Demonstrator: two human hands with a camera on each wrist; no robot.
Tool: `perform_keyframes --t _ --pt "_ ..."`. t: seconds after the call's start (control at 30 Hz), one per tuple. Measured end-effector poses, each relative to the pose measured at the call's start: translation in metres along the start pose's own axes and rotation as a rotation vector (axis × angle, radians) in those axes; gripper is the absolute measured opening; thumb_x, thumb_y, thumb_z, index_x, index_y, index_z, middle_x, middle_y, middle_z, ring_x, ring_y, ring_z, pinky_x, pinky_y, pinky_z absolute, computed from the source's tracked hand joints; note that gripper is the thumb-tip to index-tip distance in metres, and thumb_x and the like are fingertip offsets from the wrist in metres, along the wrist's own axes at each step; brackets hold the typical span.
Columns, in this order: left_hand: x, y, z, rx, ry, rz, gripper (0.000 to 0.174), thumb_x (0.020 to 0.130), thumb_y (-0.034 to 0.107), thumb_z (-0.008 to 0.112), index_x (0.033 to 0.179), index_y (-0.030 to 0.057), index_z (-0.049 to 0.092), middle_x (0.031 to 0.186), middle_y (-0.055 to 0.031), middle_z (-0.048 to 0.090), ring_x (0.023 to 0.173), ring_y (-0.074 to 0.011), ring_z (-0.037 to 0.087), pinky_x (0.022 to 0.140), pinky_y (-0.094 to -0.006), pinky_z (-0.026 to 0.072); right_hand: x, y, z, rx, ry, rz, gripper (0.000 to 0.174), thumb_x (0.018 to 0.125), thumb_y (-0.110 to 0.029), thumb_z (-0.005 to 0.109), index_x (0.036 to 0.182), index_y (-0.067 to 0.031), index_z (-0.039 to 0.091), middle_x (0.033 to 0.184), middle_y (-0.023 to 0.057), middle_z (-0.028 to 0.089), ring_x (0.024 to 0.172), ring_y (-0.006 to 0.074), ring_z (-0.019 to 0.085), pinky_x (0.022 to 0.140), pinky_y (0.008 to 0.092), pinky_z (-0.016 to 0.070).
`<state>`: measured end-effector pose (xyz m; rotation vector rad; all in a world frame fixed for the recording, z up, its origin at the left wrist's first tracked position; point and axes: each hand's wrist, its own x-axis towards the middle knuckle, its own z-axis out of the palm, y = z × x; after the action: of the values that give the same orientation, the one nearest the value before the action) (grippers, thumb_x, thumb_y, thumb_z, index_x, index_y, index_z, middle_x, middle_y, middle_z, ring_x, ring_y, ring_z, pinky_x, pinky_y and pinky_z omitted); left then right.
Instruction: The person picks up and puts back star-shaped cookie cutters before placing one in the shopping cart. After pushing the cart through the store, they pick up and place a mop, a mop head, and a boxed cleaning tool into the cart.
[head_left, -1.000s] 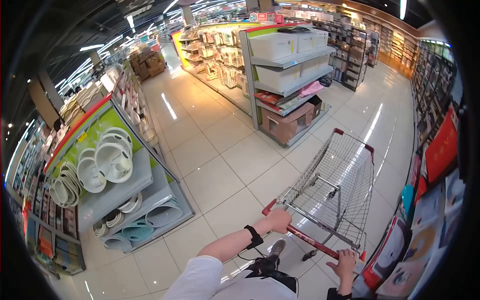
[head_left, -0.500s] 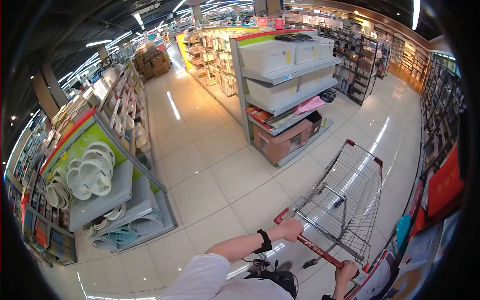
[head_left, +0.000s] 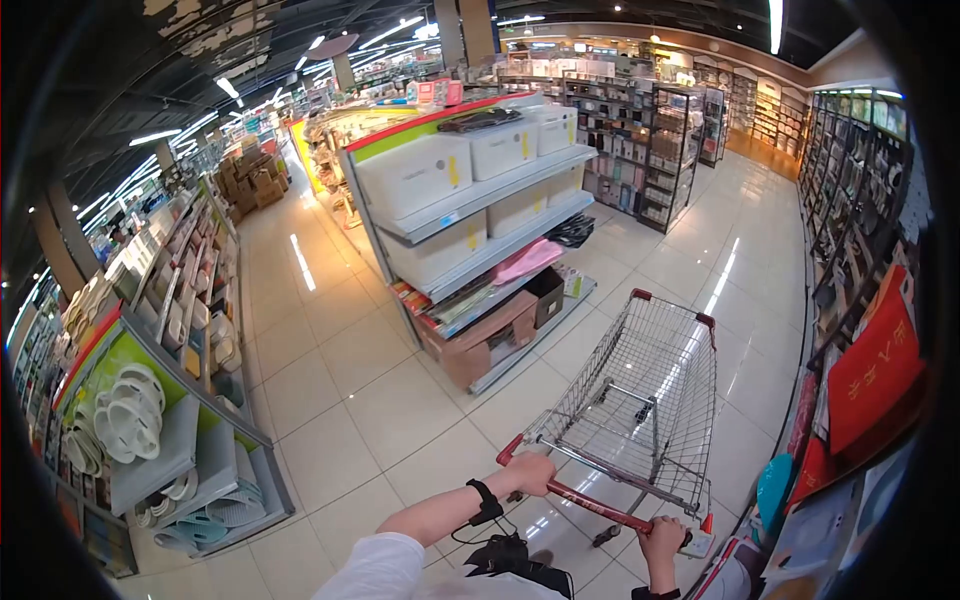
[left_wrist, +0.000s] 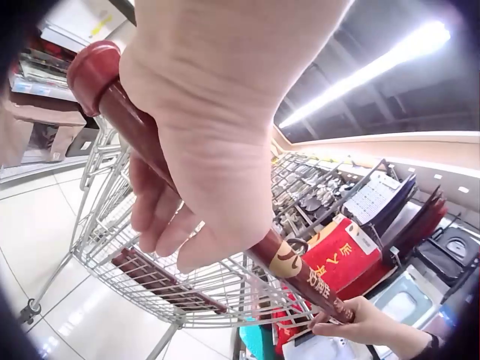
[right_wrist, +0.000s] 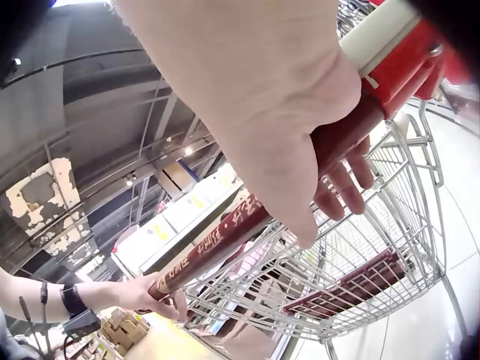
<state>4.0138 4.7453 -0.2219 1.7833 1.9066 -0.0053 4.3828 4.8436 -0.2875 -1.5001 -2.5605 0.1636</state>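
Observation:
A wire shopping cart (head_left: 655,385) stands in front of me, its basket bare of goods. My left hand (head_left: 530,473) grips the dark red cart handle (head_left: 600,507) near its left end. In the left wrist view the fingers (left_wrist: 154,217) curl under the bar, with the palm over it. Toward the handle's right end, my right hand (head_left: 660,542) holds the same bar. Its fingers (right_wrist: 346,187) come round the far side in the right wrist view. White lettering runs along the handle between both hands.
A shelf end with white storage boxes (head_left: 415,175) stands ahead left of the cart. White basins (head_left: 130,415) hang on another shelf end at far left. Close on the right are a red packet (head_left: 875,365) and stocked racks (head_left: 860,200). Tiled floor (head_left: 690,265) runs ahead.
The shelf with white boxes has shifted left and grown nearer in view, and the basins have moved to the left edge. My right hand's fingers, looser at first, now wrap the handle.

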Motion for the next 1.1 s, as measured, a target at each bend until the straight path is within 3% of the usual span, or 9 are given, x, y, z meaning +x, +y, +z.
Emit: perform_keyframes --t 0.2,0.33,0.4,0.43,0.47,0.6,0.67,0.9,1.1 --pt "0.104 0.007 -0.042 0.009 -0.002 0.027 0.024 0.073 0.025 0.065 0.091 0.0108 0.071 0.089 -0.0144 0.071 0.091 -0.0354 0.068 0.074 -0.0486 0.0532 0.101 0.050 -0.001 -0.008 0.038 -0.022 0.026 0.063 -0.031 0.082 0.074 -0.0106 0.072 0.082 0.0082 0.066 0.089 0.0307 0.059 0.080 0.0447 0.0414" --pt "0.170 0.011 -0.079 -0.014 -0.047 0.039 0.026 0.071 0.025 0.066 0.092 0.0103 0.071 0.087 -0.0162 0.071 0.090 -0.0367 0.068 0.077 -0.0474 0.0542 0.160 0.082 -0.003 0.006 0.030 -0.086 0.048 0.067 -0.041 0.083 0.102 -0.0103 0.070 0.107 0.0131 0.063 0.111 0.0347 0.053 0.095 0.0506 0.0399" --pt "0.204 0.013 -0.098 -0.019 -0.063 0.040 0.027 0.072 0.026 0.067 0.093 0.0106 0.072 0.088 -0.0159 0.071 0.091 -0.0364 0.068 0.078 -0.0472 0.0541 0.191 0.074 -0.055 -0.103 0.081 -0.351 0.058 0.069 -0.044 0.081 0.114 -0.0099 0.066 0.124 0.0178 0.057 0.126 0.0389 0.046 0.110 0.0588 0.0293" --pt "0.221 0.013 -0.107 -0.029 -0.078 0.023 0.027 0.072 0.027 0.068 0.094 0.0110 0.072 0.089 -0.0155 0.071 0.092 -0.0360 0.068 0.079 -0.0470 0.0540 0.206 0.081 -0.069 0.025 0.024 -0.334 0.066 0.072 -0.047 0.078 0.119 -0.0034 0.064 0.132 0.0214 0.054 0.135 0.0406 0.039 0.117 0.0626 0.0175" --pt "0.239 0.013 -0.115 -0.024 -0.077 0.046 0.027 0.072 0.027 0.068 0.094 0.0110 0.072 0.089 -0.0155 0.071 0.092 -0.0360 0.068 0.079 -0.0470 0.0540 0.222 0.097 -0.070 0.013 0.033 -0.315 0.066 0.072 -0.047 0.078 0.119 -0.0034 0.064 0.132 0.0214 0.054 0.135 0.0406 0.039 0.117 0.0626 0.0175" --pt "0.313 0.011 -0.153 -0.044 -0.159 0.095 0.032 0.073 0.031 0.068 0.099 0.0127 0.072 0.094 -0.0134 0.072 0.093 -0.0341 0.068 0.082 -0.0463 0.0537 0.281 0.168 -0.075 -0.057 0.318 0.112 0.049 0.083 -0.037 0.070 0.117 -0.0019 0.063 0.127 0.0212 0.055 0.125 0.0401 0.046 0.109 0.0594 0.0292" --pt "0.350 0.010 -0.170 -0.017 -0.176 0.066 0.033 0.074 0.033 0.067 0.100 0.0131 0.072 0.094 -0.0135 0.072 0.093 -0.0340 0.068 0.082 -0.0458 0.0539 0.308 0.188 -0.074 0.368 0.239 0.270 0.041 0.085 -0.030 0.068 0.112 -0.0001 0.062 0.122 0.0216 0.055 0.115 0.0403 0.051 0.100 0.0527 0.0388" --pt "0.481 0.003 -0.221 0.012 -0.168 0.026 0.036 0.073 0.035 0.066 0.103 0.0163 0.073 0.097 -0.0133 0.072 0.095 -0.0338 0.068 0.083 -0.0463 0.0534 0.439 0.231 -0.036 -0.047 0.549 0.133 0.026 0.079 -0.020 0.068 0.099 -0.0034 0.064 0.112 0.0179 0.058 0.107 0.0377 0.053 0.091 0.0486 0.0442" --pt "0.584 0.014 -0.275 -0.017 -0.214 -0.083 0.039 0.070 0.038 0.068 0.101 0.0162 0.073 0.097 -0.0121 0.073 0.097 -0.0325 0.068 0.084 -0.0463 0.0532 0.560 0.273 -0.036 0.212 0.526 0.154 0.025 0.072 -0.018 0.072 0.091 -0.0054 0.064 0.103 0.0119 0.060 0.103 0.0362 0.054 0.086 0.0474 0.0466"
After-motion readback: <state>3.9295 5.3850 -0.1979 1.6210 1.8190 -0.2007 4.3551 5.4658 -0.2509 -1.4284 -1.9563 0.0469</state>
